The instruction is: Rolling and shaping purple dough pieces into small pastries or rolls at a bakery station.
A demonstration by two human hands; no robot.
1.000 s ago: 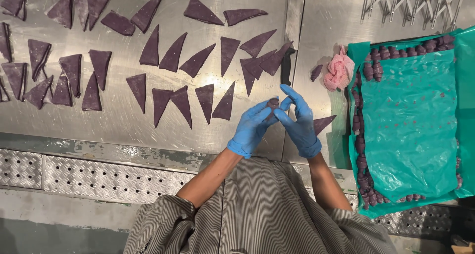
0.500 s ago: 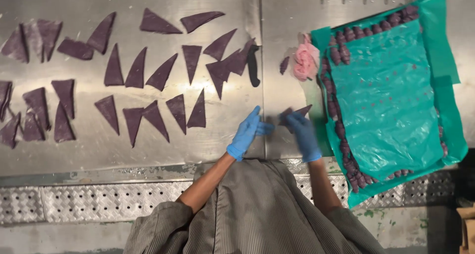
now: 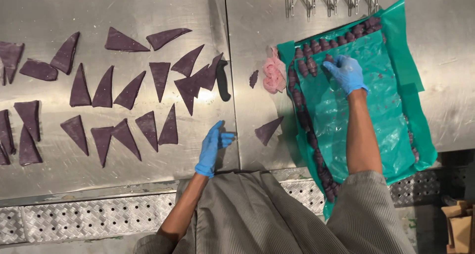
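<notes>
Head view: the right hand (image 3: 345, 73) reaches onto the green sheet (image 3: 396, 100), fingers curled down over a dark rolled piece (image 3: 328, 59) at the top end of the row; whether they pinch it or have just let go I cannot tell. The left hand (image 3: 212, 147) rests flat on the steel table (image 3: 99, 6), fingers extended and holding nothing, just right of the nearest purple triangles (image 3: 148, 130). One lone triangle (image 3: 268, 130) lies between the hands, near the sheet's edge.

Risks, as judged: the sheet is thin, crinkled plastic and overhangs the table's front edge, so a drag of the forearm could shift it and disturb the rolls (image 3: 303, 93) lined along its left and top margins. The rolls sit close, touching in places; soft dough may stick or flatten under pressure. A black knife (image 3: 223, 80) lies among the triangles (blade hidden), within the left hand's sweep.

Materials: the triangles are flat, matt, deep purple dough, with uneven cut edges. The table is brushed steel, glaring under the light. A pink crumpled lump (image 3: 272, 76) lies beside the sheet. Both gloves are smooth blue.
</notes>
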